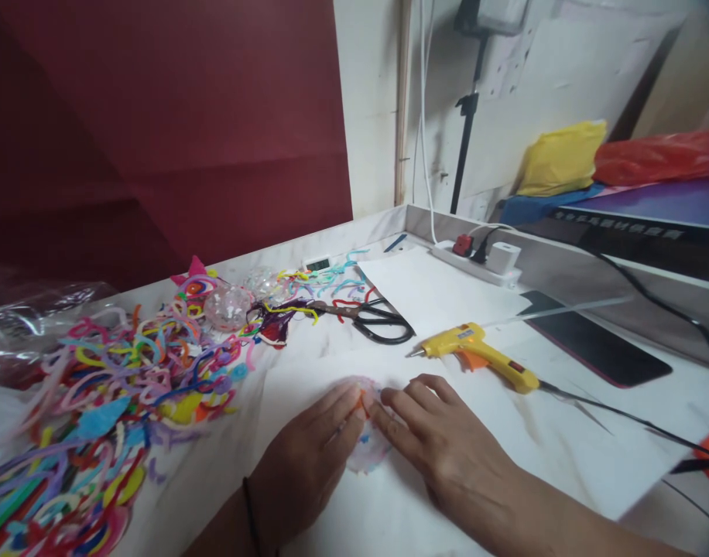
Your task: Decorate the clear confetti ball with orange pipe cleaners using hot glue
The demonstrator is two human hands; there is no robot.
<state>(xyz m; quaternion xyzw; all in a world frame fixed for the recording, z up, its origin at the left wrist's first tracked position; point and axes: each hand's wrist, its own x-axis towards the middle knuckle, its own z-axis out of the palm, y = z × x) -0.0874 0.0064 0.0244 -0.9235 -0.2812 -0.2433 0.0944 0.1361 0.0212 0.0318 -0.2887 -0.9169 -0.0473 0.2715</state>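
Observation:
Both my hands rest on a white table (389, 503) over a small, pale, translucent round piece (369, 452) with orange and blue bits on it. My left hand (308, 460) lies on its left side, fingers together and pressing its edge. My right hand (441, 441) covers its right side, fingertips pinching the top edge by an orange bit. Most of the piece is hidden under the fingers.
A big heap of coloured pipe-cleaner pieces (99, 410) fills the left. Black scissors (378, 319), a yellow glue gun (482, 356) with its cord, a sheet of white paper (441, 290), a dark phone (598, 340) and a power strip (482, 259) lie beyond.

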